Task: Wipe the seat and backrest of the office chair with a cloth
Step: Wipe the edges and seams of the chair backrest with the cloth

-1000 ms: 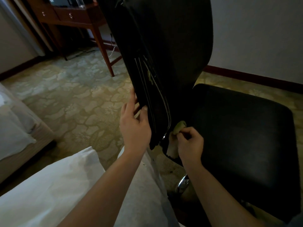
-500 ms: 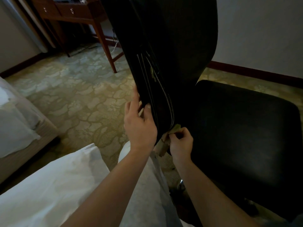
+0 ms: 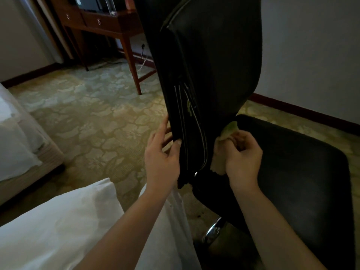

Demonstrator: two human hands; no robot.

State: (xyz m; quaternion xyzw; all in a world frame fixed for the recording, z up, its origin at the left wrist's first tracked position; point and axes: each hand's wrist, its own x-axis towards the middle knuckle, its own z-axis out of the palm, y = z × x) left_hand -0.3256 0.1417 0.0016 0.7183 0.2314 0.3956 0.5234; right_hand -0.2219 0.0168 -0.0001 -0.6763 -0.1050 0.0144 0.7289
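The black office chair stands in front of me, seen from the side. Its tall backrest [image 3: 212, 61] rises through the middle of the view and its black seat [image 3: 288, 172] spreads to the right. My left hand [image 3: 162, 154] grips the backrest's lower rear edge, thumb on the piped seam. My right hand [image 3: 242, 154] is shut on a pale yellow-green cloth [image 3: 228, 131] and presses it into the gap where backrest meets seat. Part of the cloth hangs below my fist.
White bedding [image 3: 54, 227] lies at the lower left, and another bed edge [image 3: 21, 151] at the far left. A wooden desk [image 3: 109, 22] with thin legs stands behind the chair. Patterned carpet [image 3: 93, 117] covers the floor. The chrome chair base [image 3: 213, 230] shows below the seat.
My right hand with the cloth has moved up along the lower backrest, toward the seat joint. My left hand has stayed on the backrest's rear edge. The view shifted slightly.
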